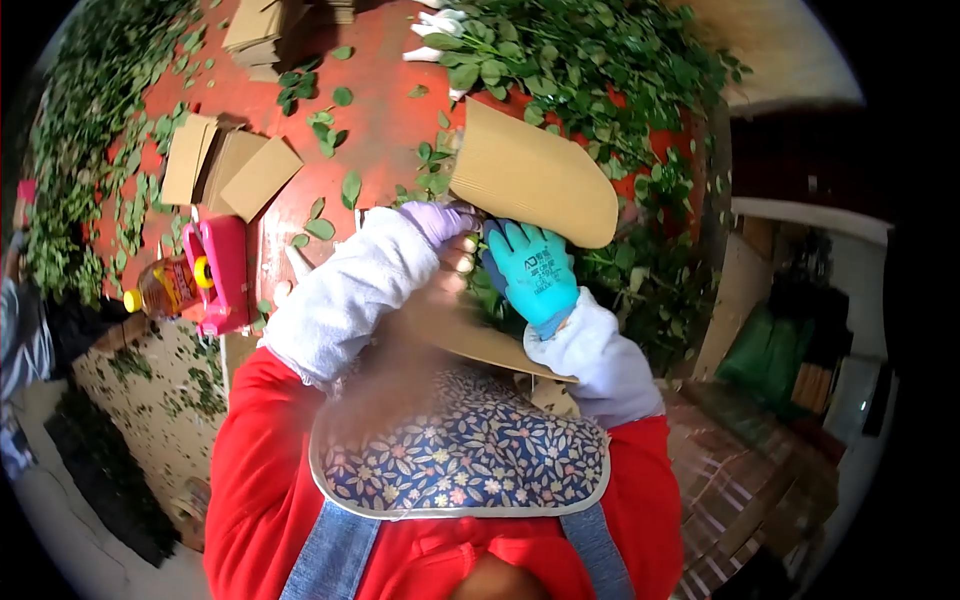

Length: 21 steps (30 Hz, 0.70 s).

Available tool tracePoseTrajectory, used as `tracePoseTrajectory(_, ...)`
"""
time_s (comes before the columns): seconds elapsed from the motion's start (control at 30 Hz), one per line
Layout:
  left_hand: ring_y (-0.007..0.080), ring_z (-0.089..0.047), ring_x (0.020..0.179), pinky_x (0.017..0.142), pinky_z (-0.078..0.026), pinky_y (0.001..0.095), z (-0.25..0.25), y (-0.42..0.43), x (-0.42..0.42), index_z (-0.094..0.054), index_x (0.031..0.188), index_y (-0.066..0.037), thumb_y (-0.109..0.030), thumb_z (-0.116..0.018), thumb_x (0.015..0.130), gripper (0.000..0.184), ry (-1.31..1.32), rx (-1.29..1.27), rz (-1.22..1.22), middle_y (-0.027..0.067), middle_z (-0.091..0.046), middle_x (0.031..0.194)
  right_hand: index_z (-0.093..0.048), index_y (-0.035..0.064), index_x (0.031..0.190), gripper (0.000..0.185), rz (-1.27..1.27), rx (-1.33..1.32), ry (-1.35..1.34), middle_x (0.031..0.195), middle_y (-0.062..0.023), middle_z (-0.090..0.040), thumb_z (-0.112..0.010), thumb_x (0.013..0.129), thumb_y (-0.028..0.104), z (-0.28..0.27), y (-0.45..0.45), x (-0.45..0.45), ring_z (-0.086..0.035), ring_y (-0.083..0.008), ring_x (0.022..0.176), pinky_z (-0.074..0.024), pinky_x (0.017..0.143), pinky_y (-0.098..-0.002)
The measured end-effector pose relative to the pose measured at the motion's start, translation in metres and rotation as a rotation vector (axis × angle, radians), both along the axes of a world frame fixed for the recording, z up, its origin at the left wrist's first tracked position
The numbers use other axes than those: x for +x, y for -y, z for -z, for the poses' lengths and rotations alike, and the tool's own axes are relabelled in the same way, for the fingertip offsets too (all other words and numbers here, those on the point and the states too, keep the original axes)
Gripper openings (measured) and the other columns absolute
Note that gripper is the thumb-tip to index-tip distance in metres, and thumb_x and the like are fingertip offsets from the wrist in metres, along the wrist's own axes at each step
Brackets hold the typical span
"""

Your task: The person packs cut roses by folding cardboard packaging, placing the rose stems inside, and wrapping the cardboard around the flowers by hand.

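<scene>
Left-hand grip [437, 222], purple glove: fingers curled, whatever they close on hidden. Right-hand grip [538, 272], turquoise glove (dark on thumb side): fingers nearly straight, close together; cannot tell whether anything held beneath. Curved cardboard sheet [540, 175] just beyond both hands, lower cardboard piece [490, 345] nearer body, partly hidden. Farther out: leafy stems [610, 60] heaped at far right of red bench [390, 90]; cardboard stack [225, 165] left, pink container [222, 270] beside yellow-capped bottle [165, 287].
</scene>
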<state>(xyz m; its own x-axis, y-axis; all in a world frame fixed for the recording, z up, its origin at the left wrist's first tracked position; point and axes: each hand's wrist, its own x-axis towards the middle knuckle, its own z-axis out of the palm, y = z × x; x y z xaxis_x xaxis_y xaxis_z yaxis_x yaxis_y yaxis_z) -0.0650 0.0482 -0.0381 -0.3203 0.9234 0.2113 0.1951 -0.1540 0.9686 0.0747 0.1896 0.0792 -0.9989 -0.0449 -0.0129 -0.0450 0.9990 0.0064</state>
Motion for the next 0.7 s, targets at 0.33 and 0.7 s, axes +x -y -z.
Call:
tracePoseTrajectory(0.33, 0.0177, -0.060, 0.078, 0.065, -0.049, 0.0315, -0.020, 0.007, -0.042, -0.062, 0.113, -0.014, -0.012, -0.061, 0.087, 0.026, -0.457, -0.259, 0.150, 0.0050, -0.065, 0.095, -0.059, 0.0031, 0.098, 0.022, 0.025, 0.164, 0.339, 0.078, -0.0093, -0.065, -0.056, 0.081, 0.016, 0.025, 0.008, -0.006, -0.066, -0.0278, 0.070, -0.0503, 0.056, -0.0446)
tracePoseTrajectory(0.7, 0.0236, -0.065, 0.090, 0.077, -0.053, 0.0332, -0.040, 0.013, -0.017, -0.065, 0.115, -0.015, -0.015, -0.067, 0.083, 0.032, -0.447, -0.352, 0.107, 0.0090, -0.066, 0.103, -0.058, 0.0061, 0.094, 0.023, 0.035, -0.040, 0.255, 0.078, -0.0096, -0.062, -0.061, 0.076, 0.020, 0.041, -0.001, 0.001, -0.062, -0.0297, 0.074, -0.0479, 0.064, -0.0434)
